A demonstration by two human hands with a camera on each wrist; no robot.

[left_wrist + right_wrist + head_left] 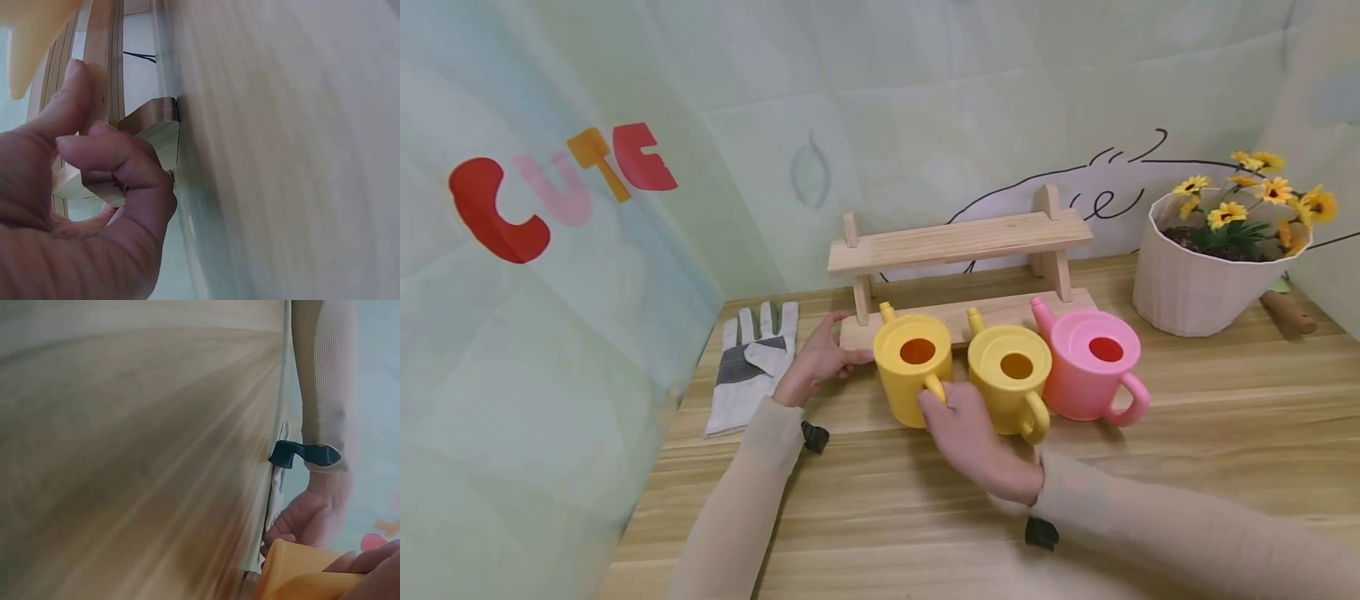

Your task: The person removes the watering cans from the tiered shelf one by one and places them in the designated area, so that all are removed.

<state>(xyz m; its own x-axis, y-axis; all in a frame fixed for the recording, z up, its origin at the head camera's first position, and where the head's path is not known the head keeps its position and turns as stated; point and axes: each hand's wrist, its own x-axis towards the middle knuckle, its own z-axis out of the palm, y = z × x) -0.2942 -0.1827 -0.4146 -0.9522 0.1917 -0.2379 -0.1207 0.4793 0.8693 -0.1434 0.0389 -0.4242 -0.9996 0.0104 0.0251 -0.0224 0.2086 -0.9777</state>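
Note:
My right hand (966, 433) grips the handle of the leftmost yellow watering can (897, 383), whose spout points at a two-tier wooden shelf (962, 242). Whether the can's base touches the table cannot be told. With fingers curled round it, my left hand (826, 360) holds the left end of the shelf's lower board; the left wrist view shows thumb and fingers about the wooden board (100, 75). Just right of the held can stands a second yellow watering can (988, 387). Beside that one is a pink watering can (1071, 387), its handle toward the front right.
A grey and white work glove (748, 375) lies left of the shelf. At the back right stands a white pot (1180, 292) of yellow flowers, with a wooden handle (1288, 312) beside it. A printed cloth (760, 167) hangs behind and along the left.

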